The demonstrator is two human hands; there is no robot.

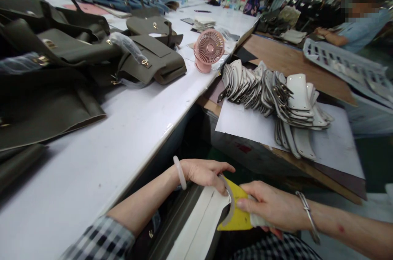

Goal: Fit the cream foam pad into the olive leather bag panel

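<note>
Low in the middle, a long white panel [199,223] with a dark line along it lies over dark olive material [176,219] in my lap. My left hand [205,173], a pale bangle at its wrist, has its thumb on the panel's far end, the fingers curling over the edge. My right hand [270,204] grips a yellow flat piece [238,211] with a concave curved edge, thumb on top. That curve faces the panel's end, with a grey band along it. Something whitish [258,217] also shows under my right fingers; its kind is unclear.
Olive handbags [153,57] with gold fittings cover the left of the white table [123,145]. A pink fan [209,49] stands at its edge. Stacked white curved pieces [264,88] lie on paper at right. Another person [353,26] sits beyond, near a grey tray [346,65].
</note>
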